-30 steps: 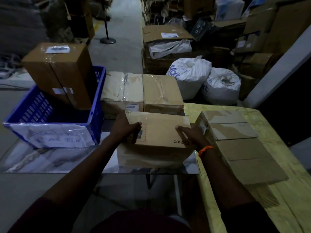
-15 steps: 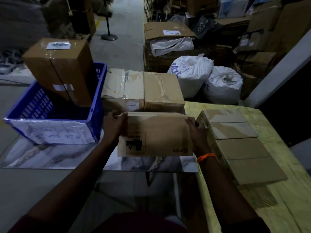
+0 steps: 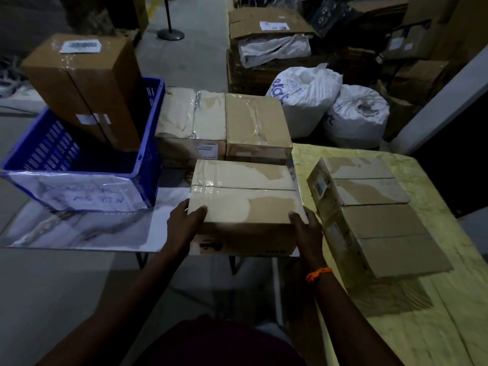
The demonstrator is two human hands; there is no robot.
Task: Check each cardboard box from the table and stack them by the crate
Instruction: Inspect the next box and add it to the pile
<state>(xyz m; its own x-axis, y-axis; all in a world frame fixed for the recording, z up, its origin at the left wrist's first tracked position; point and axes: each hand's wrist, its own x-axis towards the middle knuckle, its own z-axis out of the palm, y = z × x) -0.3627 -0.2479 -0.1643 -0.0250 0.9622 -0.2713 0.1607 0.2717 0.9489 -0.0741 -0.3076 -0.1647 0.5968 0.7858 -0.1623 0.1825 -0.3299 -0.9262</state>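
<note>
I see my left hand (image 3: 184,223) and right hand (image 3: 306,228) each gripping a near corner of the taped brown cardboard box (image 3: 244,196), thumbs on top. The box is at the glossy marbled desk's (image 3: 79,228) near edge, just right of the blue plastic crate (image 3: 148,154).

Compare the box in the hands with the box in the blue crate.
The held box lies flat, seam up, between the left hand and right hand; the crate box stands on end in the blue crate, untouched. The crate box bears a top label; the held box's top has none. Both are taped brown cardboard.
</note>
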